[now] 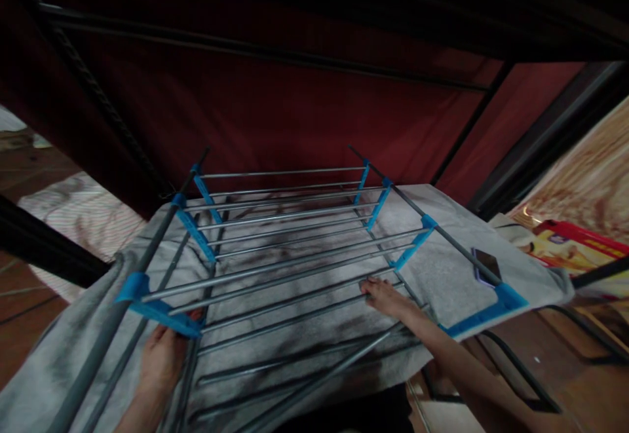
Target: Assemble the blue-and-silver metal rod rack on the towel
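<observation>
A partly assembled rack (295, 263) of grey metal tubes and blue plastic brackets lies across a grey cloth. My left hand (164, 357) is closed at the lower end of the near-left blue bracket (167, 315), with its fingertips partly hidden behind it. My right hand (386, 297) is curled over a grey tube (304, 316) near its right end, below another blue bracket (411, 249). In front of my body, a loose-looking tube (339, 367) lies slantwise. The near-right blue bracket (484, 312) has no crossbars in it.
The grey cloth (457, 269) covers the surface under the rack. A phone (486, 266) lies by the right side tube. Behind stands a dark red panel (295, 105) with black frame bars. A red and yellow package (570, 243) and a metal-legged chair (521, 367) are at right.
</observation>
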Demonstrator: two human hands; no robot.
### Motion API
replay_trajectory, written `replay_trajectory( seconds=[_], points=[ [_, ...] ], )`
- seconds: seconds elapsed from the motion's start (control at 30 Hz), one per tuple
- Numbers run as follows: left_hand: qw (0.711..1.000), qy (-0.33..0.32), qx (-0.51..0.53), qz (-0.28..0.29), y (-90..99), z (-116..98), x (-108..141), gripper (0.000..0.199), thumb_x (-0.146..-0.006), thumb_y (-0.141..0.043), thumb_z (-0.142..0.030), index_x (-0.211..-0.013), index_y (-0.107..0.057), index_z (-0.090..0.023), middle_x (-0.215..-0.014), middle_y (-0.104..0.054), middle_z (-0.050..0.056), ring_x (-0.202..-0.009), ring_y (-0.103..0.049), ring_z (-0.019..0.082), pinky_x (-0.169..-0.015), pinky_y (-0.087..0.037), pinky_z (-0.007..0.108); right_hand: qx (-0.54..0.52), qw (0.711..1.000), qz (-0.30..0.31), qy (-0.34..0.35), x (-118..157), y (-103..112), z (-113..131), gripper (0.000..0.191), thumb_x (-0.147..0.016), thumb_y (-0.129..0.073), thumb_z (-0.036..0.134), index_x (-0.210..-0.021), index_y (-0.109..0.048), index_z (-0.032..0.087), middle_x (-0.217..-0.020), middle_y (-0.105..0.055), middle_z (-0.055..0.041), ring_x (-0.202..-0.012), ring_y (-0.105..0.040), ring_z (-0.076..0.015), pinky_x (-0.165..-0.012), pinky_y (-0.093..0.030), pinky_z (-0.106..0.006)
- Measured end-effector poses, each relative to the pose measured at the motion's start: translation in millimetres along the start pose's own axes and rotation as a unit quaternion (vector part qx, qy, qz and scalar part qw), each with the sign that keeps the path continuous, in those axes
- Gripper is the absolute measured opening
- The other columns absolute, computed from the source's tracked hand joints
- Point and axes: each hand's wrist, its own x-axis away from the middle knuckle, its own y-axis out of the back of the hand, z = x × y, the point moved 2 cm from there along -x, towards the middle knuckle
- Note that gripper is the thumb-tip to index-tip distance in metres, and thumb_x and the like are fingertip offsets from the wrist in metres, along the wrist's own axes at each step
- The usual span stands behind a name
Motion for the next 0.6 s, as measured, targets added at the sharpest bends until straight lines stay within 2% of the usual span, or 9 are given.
replay_trajectory(
  seconds=[0.07, 0.13, 0.27, 0.43, 0.6],
  points=[
    [1.0, 0.009, 0.006, 0.008, 0.7, 2, 1, 0.018, -0.065, -0.067, -0.02, -0.083, -0.067, -0.021, -0.081, -0.073, 0.0, -0.099, -0.068, 0.022, -0.096, -0.053, 0.03, 0.032, 0.999, 0.013, 0.013, -2, 2, 6, 0.029, -0.07, -0.052, 0.005, -0.091, -0.066, 0.019, -0.111, -0.065, -0.01, -0.11, -0.056, -0.0274, -0.1, -0.037, -0.043],
    [1.0, 0.011, 0.002, 0.014, 1.7, 4, 1, 0.019, -0.065, -0.067, -0.021, -0.085, -0.067, -0.02, -0.081, -0.073, 0.001, -0.094, -0.069, 0.022, -0.093, -0.054, 0.03, 0.054, 0.998, 0.025, 0.035, -2, 5, 9, 0.029, -0.069, -0.051, 0.003, -0.088, -0.064, 0.02, -0.106, -0.066, -0.0081, -0.106, -0.058, -0.0256, -0.097, -0.039, -0.039],
    [0.999, -0.016, -0.009, 0.034, 5.6, 14, -6, 0.026, -0.063, -0.069, -0.026, -0.087, -0.066, -0.017, -0.078, -0.071, 0.004, -0.087, -0.07, 0.023, -0.086, -0.055, 0.033, 0.056, 0.995, 0.014, 0.079, 8, 16, 0, 0.03, -0.079, -0.045, 0.011, -0.101, -0.063, 0.022, -0.108, -0.067, -0.0086, -0.103, -0.061, -0.0246, -0.094, -0.043, -0.037],
    [0.998, -0.043, 0.0, 0.05, 11.3, 22, -11, 0.034, -0.057, -0.076, -0.032, -0.085, -0.066, -0.015, -0.075, -0.071, 0.004, -0.085, -0.069, 0.025, -0.084, -0.053, 0.034, -0.037, 0.992, -0.056, 0.108, 32, 27, -31, 0.028, -0.091, -0.042, 0.035, -0.105, -0.065, 0.026, -0.11, -0.067, -0.0069, -0.106, -0.062, -0.0244, -0.095, -0.048, -0.037],
    [0.994, -0.053, 0.011, 0.091, 3.7, 8, 9, 0.026, -0.07, -0.075, -0.03, -0.084, -0.064, -0.01, -0.074, -0.07, 0.008, -0.089, -0.066, 0.025, -0.081, -0.048, 0.033, -0.054, 0.988, -0.126, 0.071, 58, 19, -72, 0.034, -0.084, -0.054, 0.046, -0.113, -0.067, 0.033, -0.122, -0.066, -0.0063, -0.116, -0.06, -0.0296, -0.104, -0.048, -0.044]
  ],
)
